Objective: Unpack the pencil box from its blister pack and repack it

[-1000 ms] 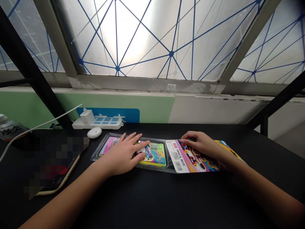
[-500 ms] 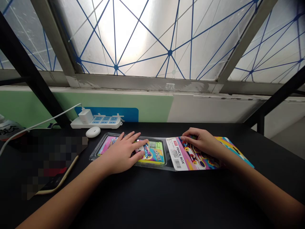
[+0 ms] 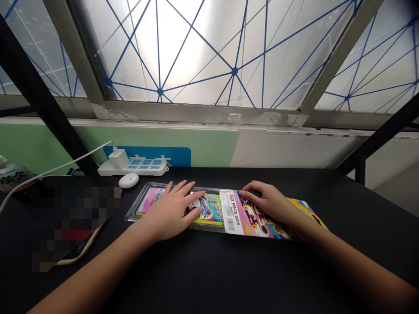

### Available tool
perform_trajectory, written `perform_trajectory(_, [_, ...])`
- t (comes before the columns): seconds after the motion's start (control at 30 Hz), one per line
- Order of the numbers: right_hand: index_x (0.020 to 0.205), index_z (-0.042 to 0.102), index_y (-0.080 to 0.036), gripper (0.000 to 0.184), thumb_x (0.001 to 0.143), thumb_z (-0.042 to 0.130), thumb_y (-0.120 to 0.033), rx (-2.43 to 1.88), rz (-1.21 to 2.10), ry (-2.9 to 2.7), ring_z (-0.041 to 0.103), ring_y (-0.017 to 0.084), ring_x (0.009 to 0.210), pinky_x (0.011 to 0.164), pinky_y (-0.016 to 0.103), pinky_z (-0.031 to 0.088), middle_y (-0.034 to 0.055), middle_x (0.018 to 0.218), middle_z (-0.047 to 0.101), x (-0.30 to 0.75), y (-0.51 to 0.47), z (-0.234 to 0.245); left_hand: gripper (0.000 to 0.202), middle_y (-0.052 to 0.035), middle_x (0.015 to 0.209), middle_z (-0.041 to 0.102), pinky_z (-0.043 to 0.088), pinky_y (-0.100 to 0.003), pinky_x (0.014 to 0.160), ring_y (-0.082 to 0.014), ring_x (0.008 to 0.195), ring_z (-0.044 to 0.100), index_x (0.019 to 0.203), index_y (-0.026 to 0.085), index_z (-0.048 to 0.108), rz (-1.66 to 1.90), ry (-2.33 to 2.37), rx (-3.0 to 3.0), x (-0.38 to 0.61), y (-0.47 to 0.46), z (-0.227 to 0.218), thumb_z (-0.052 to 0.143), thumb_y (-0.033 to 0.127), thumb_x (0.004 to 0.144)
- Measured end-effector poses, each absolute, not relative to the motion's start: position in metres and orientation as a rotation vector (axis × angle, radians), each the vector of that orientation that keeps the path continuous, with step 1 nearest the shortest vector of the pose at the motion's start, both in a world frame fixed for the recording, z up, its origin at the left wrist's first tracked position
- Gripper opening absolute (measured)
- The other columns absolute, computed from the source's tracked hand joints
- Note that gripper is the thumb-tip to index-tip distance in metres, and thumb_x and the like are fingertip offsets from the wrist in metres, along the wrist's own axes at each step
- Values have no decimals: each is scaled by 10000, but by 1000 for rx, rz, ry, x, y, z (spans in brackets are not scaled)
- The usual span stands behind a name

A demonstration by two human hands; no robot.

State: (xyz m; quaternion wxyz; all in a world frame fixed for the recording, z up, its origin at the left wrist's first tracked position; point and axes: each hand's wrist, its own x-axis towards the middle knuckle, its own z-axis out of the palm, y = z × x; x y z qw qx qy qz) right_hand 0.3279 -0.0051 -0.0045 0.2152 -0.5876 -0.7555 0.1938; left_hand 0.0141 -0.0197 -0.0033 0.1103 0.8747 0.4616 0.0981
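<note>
A colourful pencil box (image 3: 212, 213) sits in a clear plastic tray (image 3: 131, 213) on the black table. My left hand (image 3: 175, 208) lies over the box with its fingers spread, hiding the middle of it. To the right, a printed card (image 3: 233, 213) marked "PENCIL BOX" covers the tray's right end, its left edge overlapping the box. My right hand (image 3: 266, 198) is on the card, with curled fingers and thumb gripping it near its upper edge. The fingertips' undersides are hidden.
Behind the tray are a white earbud case (image 3: 128, 180) and a power strip (image 3: 153, 166) with a charger (image 3: 118, 158) and white cable. A blurred, pixelated item with a beige edge (image 3: 83, 255) lies at left. A window rises beyond the table.
My right hand has moved left with the printed card, which now covers more of the tray and reaches the pencil box. My left hand has stayed almost in place.
</note>
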Motion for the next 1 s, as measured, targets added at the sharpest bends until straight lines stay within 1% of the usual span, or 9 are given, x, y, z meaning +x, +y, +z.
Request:
perform_trajectory(0.17, [902, 673, -231, 355, 953, 466, -514, -1623, 514, -2171, 644, 238, 882, 794, 371, 487, 68, 976, 686, 308, -11, -8, 546, -51, 1618, 319, 127, -570, 1216, -285, 1515, 199, 1502, 293, 416, 502, 1235, 2425, 28, -34, 0, 431, 484, 991])
perform_trajectory(0.27, [889, 653, -221, 387, 961, 432, -531, -1635, 531, -2231, 639, 241, 867, 788, 375, 486, 79, 966, 675, 306, -13, -3, 471, -14, 1602, 357, 281, -476, 1195, -275, 1476, 313, 1429, 310, 503, 708, 1107, 2176, 30, -39, 7, 450, 468, 988])
perform_trajectory(0.37, [907, 649, -224, 412, 957, 428, -568, -1635, 588, -2261, 641, 250, 883, 790, 372, 491, 78, 969, 685, 315, -12, 2, 372, -27, 1527, 478, 412, -422, 1112, -300, 1384, 459, 1250, 285, 648, 918, 1052, 1931, 22, -31, 14, 490, 460, 962])
perform_trajectory(0.43, [918, 652, -227, 421, 952, 432, -585, -1637, 612, -2262, 645, 256, 896, 801, 374, 495, 75, 976, 692, 325, -10, 3, 314, -51, 1422, 589, 399, -440, 1114, -310, 1332, 512, 1092, 251, 709, 1095, 1078, 1789, 13, -18, 14, 518, 448, 941])
perform_trajectory(0.5, [948, 659, -230, 421, 936, 456, -599, -1638, 642, -2275, 648, 263, 904, 808, 378, 501, 72, 991, 695, 337, -7, 4, 294, -77, 1294, 675, 394, -468, 1107, -307, 1273, 564, 991, 225, 709, 1291, 1115, 1564, 5, -5, 9, 539, 454, 923])
perform_trajectory(0.6, [1099, 650, -231, 461, 864, 575, -620, -1618, 707, -2330, 646, 285, 980, 850, 386, 513, 84, 1110, 681, 350, -5, 8, 375, -110, 1262, 687, 430, -478, 1065, -285, 1248, 589, 1001, 201, 658, 1430, 1092, 1309, 0, 6, -2, 435, 499, 959])
perform_trajectory(0.73, [1325, 550, -236, 686, 776, 691, -622, -1611, 782, -2342, 575, 325, 1201, 1007, 407, 471, 113, 1347, 586, 350, -7, 15, 446, -98, 1291, 678, 377, -460, 1107, -251, 1308, 548, 1021, 216, 628, 1516, 996, 1215, 6, 4, -8, 336, 552, 984])
perform_trajectory(0.87, [1395, 499, -234, 768, 778, 672, -658, -1631, 777, -2408, 506, 355, 1282, 1079, 465, 405, 136, 1440, 506, 325, -3, 19, 504, -94, 1310, 668, 375, -463, 1105, -244, 1322, 537, 1024, 231, 603, 1550, 987, 1150, 9, 0, -7, 251, 591, 991])
perform_trajectory(1.0, [1405, 506, -261, 812, 740, 694, -688, -1632, 683, -2532, 491, 395, 1261, 1061, 526, 381, 135, 1451, 489, 281, 12, 26, 537, -94, 1319, 661, 375, -454, 1109, -230, 1333, 525, 1020, 234, 596, 1542, 947, 1136, 6, 1, -6, 217, 613, 992])
